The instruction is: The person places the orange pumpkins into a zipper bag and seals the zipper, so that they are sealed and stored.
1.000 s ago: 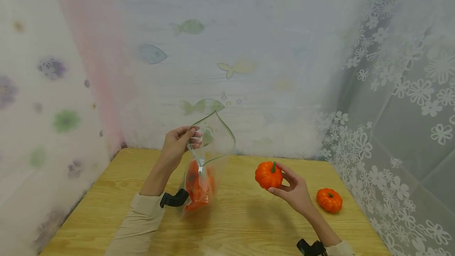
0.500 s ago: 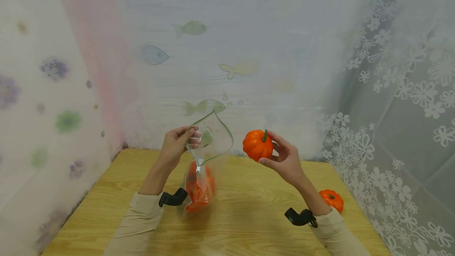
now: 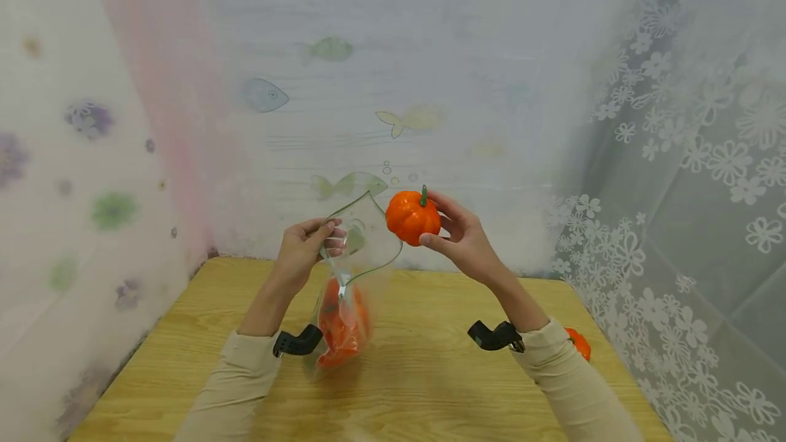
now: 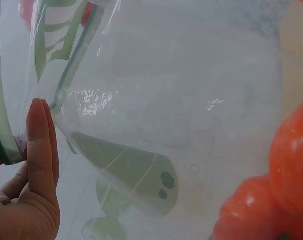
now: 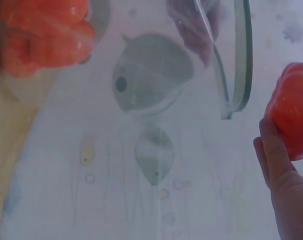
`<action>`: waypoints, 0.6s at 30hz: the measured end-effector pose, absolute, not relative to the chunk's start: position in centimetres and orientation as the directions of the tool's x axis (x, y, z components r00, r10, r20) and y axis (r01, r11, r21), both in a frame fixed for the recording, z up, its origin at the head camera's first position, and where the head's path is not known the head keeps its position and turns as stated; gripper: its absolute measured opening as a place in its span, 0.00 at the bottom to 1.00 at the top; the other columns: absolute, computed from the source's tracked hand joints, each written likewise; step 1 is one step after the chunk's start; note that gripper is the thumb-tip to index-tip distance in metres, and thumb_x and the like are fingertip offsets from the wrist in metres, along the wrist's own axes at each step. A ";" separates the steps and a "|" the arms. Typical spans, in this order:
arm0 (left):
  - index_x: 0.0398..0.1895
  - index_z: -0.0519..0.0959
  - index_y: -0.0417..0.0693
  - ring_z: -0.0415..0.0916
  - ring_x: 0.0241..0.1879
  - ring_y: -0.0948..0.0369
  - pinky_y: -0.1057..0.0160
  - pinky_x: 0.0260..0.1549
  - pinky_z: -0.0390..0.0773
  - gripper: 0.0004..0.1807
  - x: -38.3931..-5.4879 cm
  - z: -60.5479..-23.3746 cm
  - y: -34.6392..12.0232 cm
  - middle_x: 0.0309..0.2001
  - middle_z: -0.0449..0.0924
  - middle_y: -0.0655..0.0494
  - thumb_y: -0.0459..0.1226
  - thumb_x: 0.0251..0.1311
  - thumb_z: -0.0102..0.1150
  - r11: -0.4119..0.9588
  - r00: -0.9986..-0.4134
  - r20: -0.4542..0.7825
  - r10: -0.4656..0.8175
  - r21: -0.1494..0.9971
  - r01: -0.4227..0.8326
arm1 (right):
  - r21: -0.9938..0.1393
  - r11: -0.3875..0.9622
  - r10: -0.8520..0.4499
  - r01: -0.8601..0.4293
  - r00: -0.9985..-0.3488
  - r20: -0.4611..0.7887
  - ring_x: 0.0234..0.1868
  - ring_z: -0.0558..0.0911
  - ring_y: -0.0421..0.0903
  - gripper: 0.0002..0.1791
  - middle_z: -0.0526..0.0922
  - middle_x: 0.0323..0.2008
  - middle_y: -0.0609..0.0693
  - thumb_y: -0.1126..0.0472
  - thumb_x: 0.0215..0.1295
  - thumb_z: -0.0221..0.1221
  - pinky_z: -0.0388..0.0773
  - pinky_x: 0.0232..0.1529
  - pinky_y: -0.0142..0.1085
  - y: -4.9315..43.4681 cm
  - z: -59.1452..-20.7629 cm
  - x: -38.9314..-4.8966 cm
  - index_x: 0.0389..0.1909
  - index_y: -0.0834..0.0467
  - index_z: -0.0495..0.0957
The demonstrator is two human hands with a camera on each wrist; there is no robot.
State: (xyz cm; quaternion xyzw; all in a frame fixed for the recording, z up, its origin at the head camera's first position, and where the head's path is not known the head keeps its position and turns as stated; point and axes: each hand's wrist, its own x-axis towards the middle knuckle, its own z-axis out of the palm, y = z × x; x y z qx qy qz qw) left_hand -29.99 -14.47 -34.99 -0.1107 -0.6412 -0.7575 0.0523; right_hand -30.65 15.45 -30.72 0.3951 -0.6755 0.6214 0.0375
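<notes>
My left hand [image 3: 303,249] pinches the edge of a clear zip bag [image 3: 383,261] with a green-lined mouth, which gapes open. Inside the bag's lower part lie orange pumpkins [image 3: 344,326], seen also through the plastic as orange pumpkins [image 4: 286,175] in the left wrist view. In my right hand [image 3: 463,237] is a small orange pumpkin [image 3: 410,218] with a green stem, gripped between thumb and fingers. It is level with the bag's mouth, overlapping its right rim in the head view. The right wrist view shows the held pumpkin [image 5: 294,110] at its right edge, near the bag's green rim.
Another orange pumpkin [image 3: 578,344] lies at the right of the wooden table [image 3: 430,387], partly hidden by my right sleeve. A curtain with printed fish [image 3: 331,48] hangs behind the table, and a white-flowered sheet [image 3: 694,224] borders it on the right.
My right hand has carried its pumpkin up and leftward from over the table to the bag's mouth. My left hand and the bag have hardly moved. The right sleeve now covers part of the other pumpkin.
</notes>
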 end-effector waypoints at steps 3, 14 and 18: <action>0.66 0.70 0.25 0.84 0.30 0.68 0.68 0.38 0.86 0.23 -30.1 -35.1 -14.4 0.34 0.85 0.62 0.36 0.79 0.49 -0.179 -0.971 0.231 0.061 0.960 0.217 | -0.811 -0.086 -0.516 -0.579 -0.670 0.533 0.69 0.74 0.54 0.46 0.65 0.73 0.61 0.50 0.64 0.70 0.83 0.55 0.39 14.2 -30.7 -30.7 0.78 0.61 0.59; 0.63 0.73 0.27 0.83 0.31 0.67 0.69 0.37 0.86 0.21 -30.4 -35.4 -14.1 0.33 0.85 0.61 0.37 0.78 0.50 -0.162 -0.972 0.226 0.068 0.963 0.213 | -0.824 -0.088 -0.555 -0.559 -0.660 0.507 0.69 0.73 0.60 0.40 0.66 0.72 0.58 0.63 0.66 0.68 0.84 0.54 0.45 10.8 -30.5 -30.7 0.77 0.60 0.62; 0.61 0.74 0.27 0.84 0.30 0.66 0.68 0.38 0.87 0.21 -30.4 -35.4 -14.0 0.32 0.85 0.60 0.38 0.78 0.51 -0.168 -0.971 0.231 0.068 0.962 0.217 | -0.824 -0.030 -0.548 -0.566 -0.680 0.487 0.67 0.74 0.58 0.40 0.67 0.72 0.56 0.73 0.65 0.65 0.85 0.53 0.45 10.2 -30.0 -30.6 0.76 0.58 0.63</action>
